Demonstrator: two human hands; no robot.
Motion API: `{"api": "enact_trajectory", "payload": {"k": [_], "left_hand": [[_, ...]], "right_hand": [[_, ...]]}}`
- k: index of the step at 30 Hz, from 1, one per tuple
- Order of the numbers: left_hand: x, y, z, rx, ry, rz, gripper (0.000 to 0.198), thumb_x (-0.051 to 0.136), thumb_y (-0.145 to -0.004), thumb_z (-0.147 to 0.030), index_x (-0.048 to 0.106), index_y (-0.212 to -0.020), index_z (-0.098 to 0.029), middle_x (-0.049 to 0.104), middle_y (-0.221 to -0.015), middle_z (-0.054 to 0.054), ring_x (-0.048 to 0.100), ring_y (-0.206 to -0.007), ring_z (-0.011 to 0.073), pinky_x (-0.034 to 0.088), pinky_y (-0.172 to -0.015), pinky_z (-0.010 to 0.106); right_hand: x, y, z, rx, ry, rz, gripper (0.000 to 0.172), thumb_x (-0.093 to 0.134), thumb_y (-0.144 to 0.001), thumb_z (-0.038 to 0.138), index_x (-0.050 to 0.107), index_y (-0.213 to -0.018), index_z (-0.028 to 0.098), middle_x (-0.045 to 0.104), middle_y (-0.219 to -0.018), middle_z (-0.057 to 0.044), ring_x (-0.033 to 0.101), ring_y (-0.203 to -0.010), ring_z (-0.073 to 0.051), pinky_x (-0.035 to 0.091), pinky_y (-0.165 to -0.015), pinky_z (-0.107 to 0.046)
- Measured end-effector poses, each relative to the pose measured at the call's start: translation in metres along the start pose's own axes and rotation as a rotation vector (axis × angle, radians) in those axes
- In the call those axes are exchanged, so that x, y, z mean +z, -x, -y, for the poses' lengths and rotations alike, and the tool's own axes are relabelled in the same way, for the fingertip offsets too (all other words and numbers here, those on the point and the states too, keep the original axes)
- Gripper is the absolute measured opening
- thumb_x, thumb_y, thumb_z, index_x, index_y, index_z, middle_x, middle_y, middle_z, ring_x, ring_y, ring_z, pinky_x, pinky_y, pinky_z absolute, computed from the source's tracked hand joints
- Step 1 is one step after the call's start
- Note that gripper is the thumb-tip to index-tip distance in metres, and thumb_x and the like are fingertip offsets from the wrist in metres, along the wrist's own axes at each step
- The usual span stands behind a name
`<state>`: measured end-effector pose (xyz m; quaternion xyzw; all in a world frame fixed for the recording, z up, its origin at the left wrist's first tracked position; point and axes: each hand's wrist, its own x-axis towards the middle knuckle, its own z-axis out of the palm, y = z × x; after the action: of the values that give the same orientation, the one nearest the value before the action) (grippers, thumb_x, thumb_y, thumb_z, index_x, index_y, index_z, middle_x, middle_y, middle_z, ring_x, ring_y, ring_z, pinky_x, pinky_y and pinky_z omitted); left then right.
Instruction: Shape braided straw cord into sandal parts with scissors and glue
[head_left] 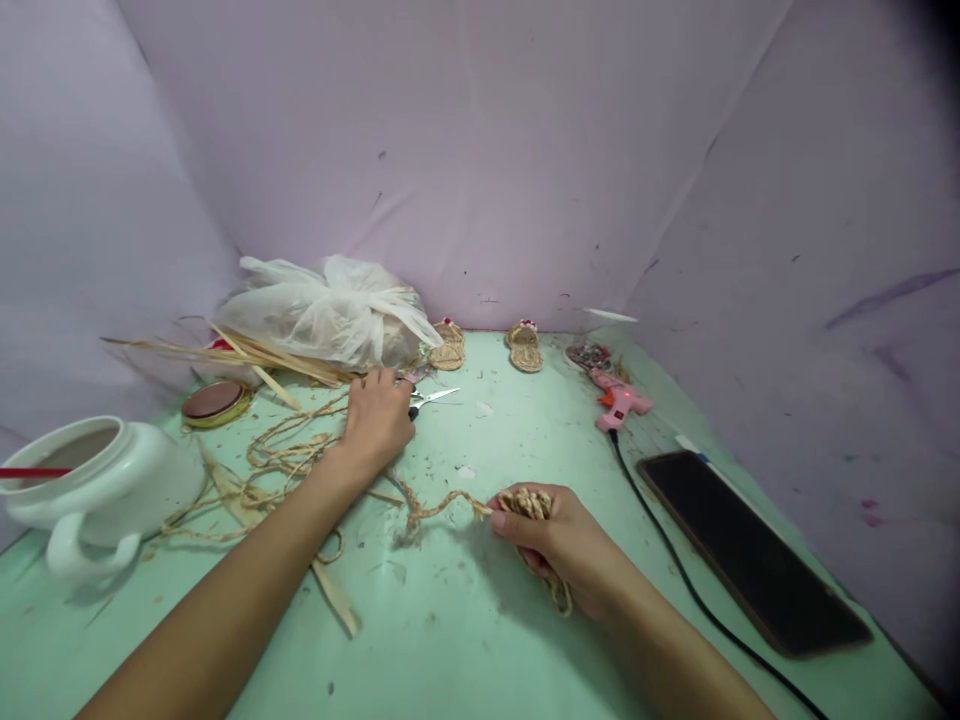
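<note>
My left hand reaches forward over the green table, its fingers curled on the handles of small scissors whose blades point right. My right hand is closed on a coiled woven straw piece near the table's middle. A braided straw cord runs from that piece leftward into a loose tangle of straw rope beside my left forearm.
A white plastic bag and loose straw strips lie at the back left. Two small straw sandals stand by the wall. A pink glue gun with a black cable, a dark phone, a white pot and a round lid surround the work spot.
</note>
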<state>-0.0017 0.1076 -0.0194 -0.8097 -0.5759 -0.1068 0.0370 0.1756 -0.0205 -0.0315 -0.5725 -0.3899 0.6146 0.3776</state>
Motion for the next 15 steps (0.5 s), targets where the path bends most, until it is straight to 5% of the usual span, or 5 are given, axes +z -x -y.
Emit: {"api": "enact_trajectory", "payload": {"k": [3,6,8,15], "left_hand": [[-0.024,0.011,-0.017,0.039,0.18,0.084,0.03,0.042,-0.081,-0.033,0.063,-0.097,-0.018,0.066,-0.093,0.007,0.059,-0.083,0.0218,0.043,-0.069,0.03],[-0.044,0.025,-0.036,0.13,0.633,0.446,0.026,0.052,-0.074,-0.038,0.065,-0.083,-0.018,0.065,-0.07,-0.001,0.058,-0.063,0.0141,0.042,-0.056,0.022],[-0.05,0.033,-0.044,0.109,0.768,0.559,0.02,0.057,-0.068,-0.033,0.064,-0.077,-0.016,0.06,-0.058,-0.002,0.053,-0.054,0.0121,0.039,-0.05,0.021],[-0.047,0.036,-0.039,0.088,0.859,0.564,0.018,0.049,-0.073,-0.029,0.059,-0.079,-0.016,0.054,-0.059,-0.002,0.056,-0.056,0.0133,0.038,-0.049,0.022]], "right_hand": [[-0.002,0.001,0.004,-0.066,0.075,-0.042,0.017,0.067,-0.058,0.027,0.061,-0.067,0.015,0.04,-0.042,0.008,0.029,-0.038,-0.005,0.019,-0.037,-0.02],[-0.005,0.002,0.007,-0.134,0.103,-0.083,0.017,0.068,-0.059,0.027,0.063,-0.069,0.014,0.042,-0.046,0.007,0.03,-0.041,-0.005,0.021,-0.039,-0.02],[-0.006,0.004,0.008,-0.144,0.091,-0.101,0.019,0.068,-0.059,0.029,0.064,-0.071,0.013,0.041,-0.046,0.007,0.03,-0.04,-0.005,0.022,-0.039,-0.02],[-0.003,0.006,0.007,-0.059,0.037,0.058,0.018,0.063,-0.057,0.029,0.062,-0.066,0.014,0.054,-0.049,0.003,0.032,-0.034,-0.005,0.02,-0.034,-0.02]]}}
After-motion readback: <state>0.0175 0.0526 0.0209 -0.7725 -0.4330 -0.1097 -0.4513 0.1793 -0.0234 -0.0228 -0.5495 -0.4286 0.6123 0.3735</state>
